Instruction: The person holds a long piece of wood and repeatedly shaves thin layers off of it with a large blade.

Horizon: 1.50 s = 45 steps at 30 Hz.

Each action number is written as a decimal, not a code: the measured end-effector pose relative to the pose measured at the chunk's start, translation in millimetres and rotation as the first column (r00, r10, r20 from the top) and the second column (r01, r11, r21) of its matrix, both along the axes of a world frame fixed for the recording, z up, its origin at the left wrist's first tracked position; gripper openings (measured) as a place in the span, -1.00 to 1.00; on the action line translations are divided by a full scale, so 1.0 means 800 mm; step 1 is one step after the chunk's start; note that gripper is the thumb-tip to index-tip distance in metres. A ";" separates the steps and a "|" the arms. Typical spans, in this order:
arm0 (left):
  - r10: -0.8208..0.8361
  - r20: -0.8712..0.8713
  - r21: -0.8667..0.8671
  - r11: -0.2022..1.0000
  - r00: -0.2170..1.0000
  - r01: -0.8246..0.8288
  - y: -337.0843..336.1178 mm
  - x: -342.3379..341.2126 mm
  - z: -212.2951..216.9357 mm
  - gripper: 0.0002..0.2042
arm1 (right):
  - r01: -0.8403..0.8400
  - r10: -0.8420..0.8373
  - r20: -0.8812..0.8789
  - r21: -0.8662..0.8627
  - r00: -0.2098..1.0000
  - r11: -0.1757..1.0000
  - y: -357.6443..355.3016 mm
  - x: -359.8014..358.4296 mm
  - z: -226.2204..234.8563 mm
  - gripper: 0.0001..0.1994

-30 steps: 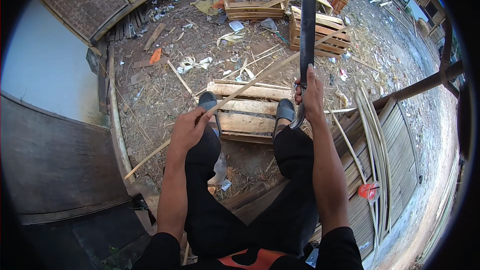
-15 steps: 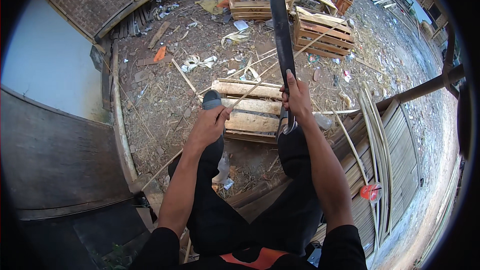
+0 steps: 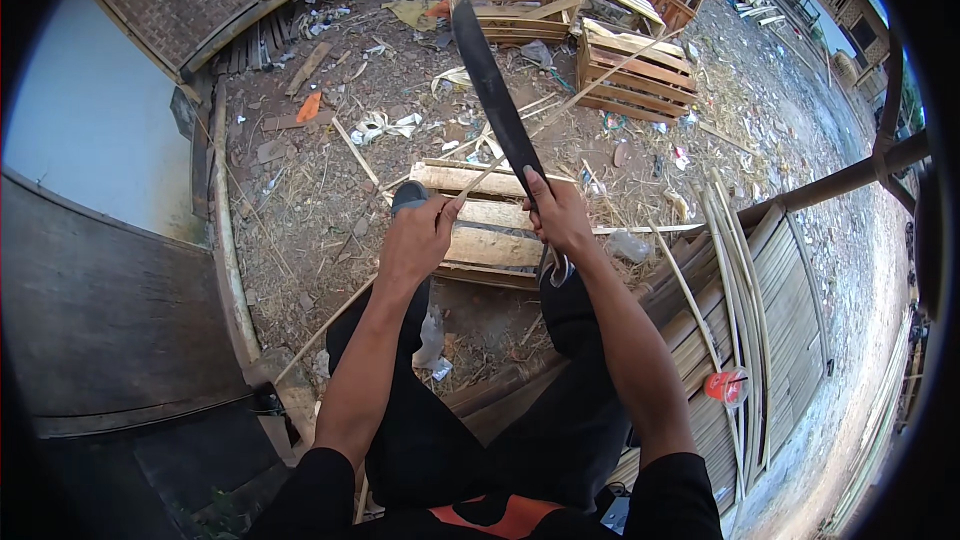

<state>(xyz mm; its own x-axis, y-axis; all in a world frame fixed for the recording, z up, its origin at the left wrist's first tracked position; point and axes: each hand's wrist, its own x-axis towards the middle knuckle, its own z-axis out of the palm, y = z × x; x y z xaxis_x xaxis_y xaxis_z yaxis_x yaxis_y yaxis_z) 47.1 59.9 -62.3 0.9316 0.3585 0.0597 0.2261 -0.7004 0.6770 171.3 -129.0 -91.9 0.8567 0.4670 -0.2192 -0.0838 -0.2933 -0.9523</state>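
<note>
My left hand (image 3: 415, 236) is closed around a long, thin bamboo strip (image 3: 325, 330). The strip slants from the lower left, through my fist, up toward the crates at the far right. In my right hand (image 3: 560, 213) is the dark handle of a machete (image 3: 496, 95), its long black blade pointing up and leaning left. The blade crosses over or close by the strip; I cannot tell whether they touch. Below both hands a slatted wooden crate (image 3: 490, 246) lies on the ground between my feet, partly hidden by my hands and legs.
Several wooden crates (image 3: 640, 70) stand farther off. Litter and wood scraps cover the dirt. At my right is a bamboo-slat surface (image 3: 795, 310) with long loose strips (image 3: 745, 310) and a red cup (image 3: 725, 387). A dark panel (image 3: 110, 310) borders the left.
The machete has tilted left, its tip swinging from upright toward the strip, and my right hand has shifted slightly left. My left hand keeps its grip. The whole view has shifted a little.
</note>
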 end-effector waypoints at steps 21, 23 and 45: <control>-0.042 -0.101 -0.052 0.998 0.994 0.037 -0.013 0.014 0.001 -0.66 | 0.013 -0.013 0.029 0.020 0.999 1.000 -0.011 0.011 -0.015 -0.37; -0.007 -0.087 -0.059 0.998 0.996 0.002 -0.004 0.009 -0.004 -0.66 | -0.002 0.002 -0.017 0.001 1.000 1.000 -0.011 0.013 -0.013 -0.37; -0.126 -0.126 -0.030 0.992 0.984 0.123 -0.023 0.011 -0.013 -0.62 | 0.359 -0.285 -0.260 0.306 0.923 0.882 -0.011 0.020 0.012 -0.66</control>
